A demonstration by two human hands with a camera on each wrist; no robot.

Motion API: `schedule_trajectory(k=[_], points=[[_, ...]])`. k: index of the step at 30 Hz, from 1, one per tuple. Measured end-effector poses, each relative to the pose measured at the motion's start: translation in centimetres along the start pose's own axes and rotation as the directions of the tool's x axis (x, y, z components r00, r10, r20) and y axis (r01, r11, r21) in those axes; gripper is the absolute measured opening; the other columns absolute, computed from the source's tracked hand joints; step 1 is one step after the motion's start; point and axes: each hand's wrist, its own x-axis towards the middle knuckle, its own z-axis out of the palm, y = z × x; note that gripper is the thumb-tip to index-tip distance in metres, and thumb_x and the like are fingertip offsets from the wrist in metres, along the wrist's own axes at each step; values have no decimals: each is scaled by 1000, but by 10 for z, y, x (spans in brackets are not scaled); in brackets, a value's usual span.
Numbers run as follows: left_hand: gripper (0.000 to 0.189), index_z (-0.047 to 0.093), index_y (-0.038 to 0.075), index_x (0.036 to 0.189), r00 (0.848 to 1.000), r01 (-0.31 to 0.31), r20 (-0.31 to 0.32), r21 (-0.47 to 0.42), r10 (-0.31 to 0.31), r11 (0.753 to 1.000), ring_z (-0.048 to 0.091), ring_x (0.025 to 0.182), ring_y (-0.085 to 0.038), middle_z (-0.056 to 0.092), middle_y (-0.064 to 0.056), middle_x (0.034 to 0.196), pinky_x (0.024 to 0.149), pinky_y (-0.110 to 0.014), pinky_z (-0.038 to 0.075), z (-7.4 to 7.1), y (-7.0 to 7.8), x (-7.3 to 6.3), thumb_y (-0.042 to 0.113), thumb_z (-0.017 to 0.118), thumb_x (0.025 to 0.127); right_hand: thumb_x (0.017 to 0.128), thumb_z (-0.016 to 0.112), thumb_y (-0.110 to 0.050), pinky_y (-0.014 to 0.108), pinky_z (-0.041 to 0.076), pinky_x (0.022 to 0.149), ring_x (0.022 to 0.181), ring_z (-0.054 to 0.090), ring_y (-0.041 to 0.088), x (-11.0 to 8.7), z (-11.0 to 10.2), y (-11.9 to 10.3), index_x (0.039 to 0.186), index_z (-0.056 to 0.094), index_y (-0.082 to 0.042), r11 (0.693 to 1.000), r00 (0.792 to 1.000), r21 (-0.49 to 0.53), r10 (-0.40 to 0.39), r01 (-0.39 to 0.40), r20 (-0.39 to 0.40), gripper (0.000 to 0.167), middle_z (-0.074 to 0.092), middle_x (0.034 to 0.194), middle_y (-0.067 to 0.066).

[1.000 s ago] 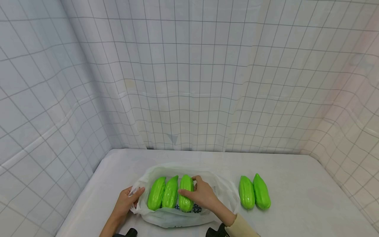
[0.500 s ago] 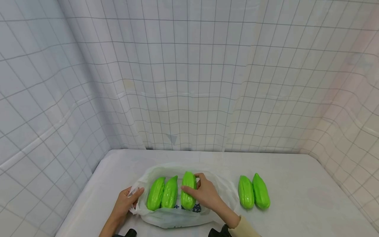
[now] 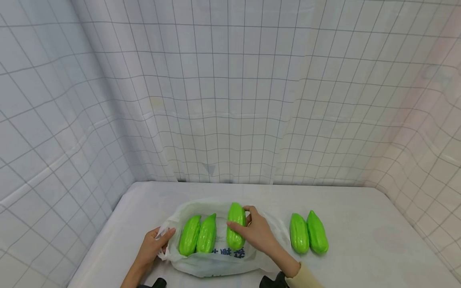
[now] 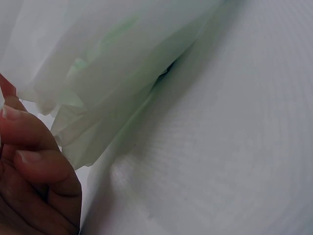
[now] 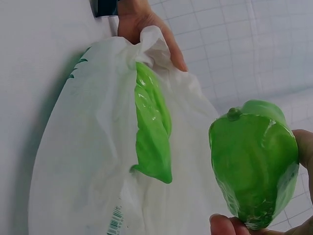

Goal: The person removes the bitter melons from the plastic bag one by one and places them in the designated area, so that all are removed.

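- White cloth hangings ruled with dark grid lines (image 3: 230, 100) surround a white-covered table (image 3: 378, 232).
- On it lies a thin, translucent white plastic bag (image 3: 205, 267); the left hand (image 3: 153, 246) pinches its left edge.
- The right hand (image 3: 257, 230) grips a glossy, bright-green, elongated ribbed piece (image 3: 235, 220) between thumb and fingers, over the bag's mouth.
- Two similar green pieces (image 3: 207, 234) lie side by side inside; another green pair (image 3: 300, 236) rests just right of the bag.
- That held piece is probably light and fairly firm; its shiny skin may slip, so its thick middle, taken from both sides, seems safest.
- Limp film could crumple or tear; better pinched where gathered.
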Motion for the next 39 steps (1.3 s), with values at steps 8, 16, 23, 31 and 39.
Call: schedule_trajectory(k=[8, 16, 23, 31, 39], points=[[28, 53, 3, 74, 1000, -1, -3, -10, 1, 1000, 40, 43, -11, 40, 1, 49, 43, -26, 38, 1, 2, -1, 21, 62, 94, 83, 69, -49, 31, 42, 50, 59, 48, 14, -2, -11, 4, 129, 44, 4, 1000, 998, -10, 23, -23, -53, 75, 53, 75, 4], [28, 54, 4, 74, 1000, 21, -7, -26, -21, 999, 40, 43, -11, 40, 2, 49, 43, -25, 37, 0, 1, -1, 22, 63, 93, 82, 69, -50, 31, 42, 52, 61, 50, 14, -3, -19, 6, 128, 45, 3, 999, 996, -5, 46, -47, -80, 74, 54, 77, 4], [27, 54, 5, 74, 1000, 12, 0, -29, -12, 999, 40, 43, -10, 41, 2, 49, 43, -25, 38, 0, 1, 0, 22, 62, 93, 81, 71, -49, 31, 40, 51, 58, 46, 14, -8, -28, 3, 127, 46, 1, 999, 991, -28, 41, -44, -129, 73, 52, 76, 3], [26, 55, 2, 77, 1000, 13, 5, -35, -13, 999, 40, 42, -10, 40, 1, 49, 43, -25, 37, 1, 4, -2, 19, 62, 94, 81, 73, -42, 31, 41, 54, 62, 47, 15, -11, -37, 5, 129, 45, 0, 999, 987, 10, 33, -32, -160, 70, 52, 79, 4], [23, 58, 0, 81, 1000, 9, 22, -41, -8, 999, 41, 43, -10, 41, 1, 50, 43, -25, 38, 0, 3, -1, 18, 60, 95, 81, 73, -41, 30, 41, 54, 63, 47, 15, -13, -49, 9, 128, 45, 1, 997, 981, 4, 79, -79, -179, 69, 52, 82, 5]])
